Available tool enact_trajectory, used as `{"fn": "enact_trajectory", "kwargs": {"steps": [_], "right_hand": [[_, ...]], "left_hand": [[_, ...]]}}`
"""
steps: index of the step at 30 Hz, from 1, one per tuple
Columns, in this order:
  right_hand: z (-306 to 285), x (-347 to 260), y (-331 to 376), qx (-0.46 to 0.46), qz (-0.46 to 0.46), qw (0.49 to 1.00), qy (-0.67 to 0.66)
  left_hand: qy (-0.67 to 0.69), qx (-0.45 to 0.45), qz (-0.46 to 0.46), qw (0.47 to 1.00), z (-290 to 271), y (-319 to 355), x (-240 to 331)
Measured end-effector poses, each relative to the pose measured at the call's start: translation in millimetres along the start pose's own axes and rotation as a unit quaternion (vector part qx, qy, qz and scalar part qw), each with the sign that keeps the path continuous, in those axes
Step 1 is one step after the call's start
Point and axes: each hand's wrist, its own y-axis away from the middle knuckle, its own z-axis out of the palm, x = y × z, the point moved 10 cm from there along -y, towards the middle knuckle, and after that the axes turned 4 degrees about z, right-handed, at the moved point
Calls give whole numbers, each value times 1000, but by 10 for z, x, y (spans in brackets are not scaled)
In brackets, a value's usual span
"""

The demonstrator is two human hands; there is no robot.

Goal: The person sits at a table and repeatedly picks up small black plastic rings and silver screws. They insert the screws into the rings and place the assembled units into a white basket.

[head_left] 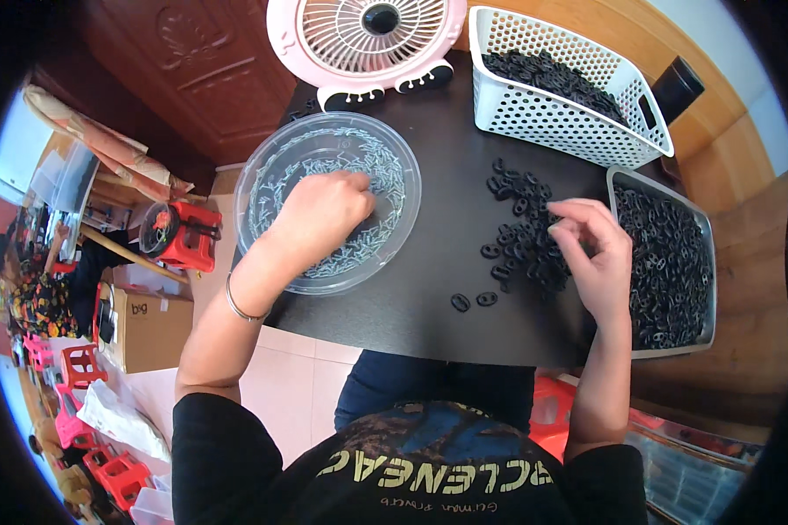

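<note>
My left hand [322,217] reaches into a round clear plastic tub [417,184] on the dark table. Small silvery screws or pins [387,168] lie in a ring across the tub's bottom. The fingers are curled down among them, and whatever they pinch is hidden. My right hand [600,262] hovers over a loose pile of black oval pieces with two holes [524,249]. Its thumb and forefinger come together at the pile's right side; I cannot make out what is between them. Two black oval pieces [473,301] lie apart from the pile, toward the table's front edge.
A white perforated basket [560,131] of black pieces stands at the back right. Right of the pile is a grey-rimmed tray [711,289] full of black ovals. A pink fan [368,74] stands behind the tub. At left are a cardboard box [158,332] and red stools [188,241].
</note>
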Motion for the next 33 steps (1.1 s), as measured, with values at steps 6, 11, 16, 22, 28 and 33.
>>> {"fn": "enact_trajectory", "kwargs": {"steps": [6, 11, 16, 22, 28, 33], "right_hand": [[260, -37, 187, -150, -6, 987, 61], [511, -9, 309, -232, 13, 968, 91], [625, -35, 319, -248, -4, 948, 200], [639, -54, 345, -220, -47, 948, 225], [585, -102, 199, -183, -29, 976, 117], [409, -338, -289, -55, -62, 996, -46]], "left_hand": [[41, -4, -9, 999, -33, -74, -65], [324, 71, -70, 941, -233, -192, -100], [528, 140, -57, 836, -265, -400, 147], [736, 115, -97, 661, 28, -564, 403], [794, 100, -155, 579, 248, -533, 444], [802, 154, -157, 555, 315, -489, 334]]}}
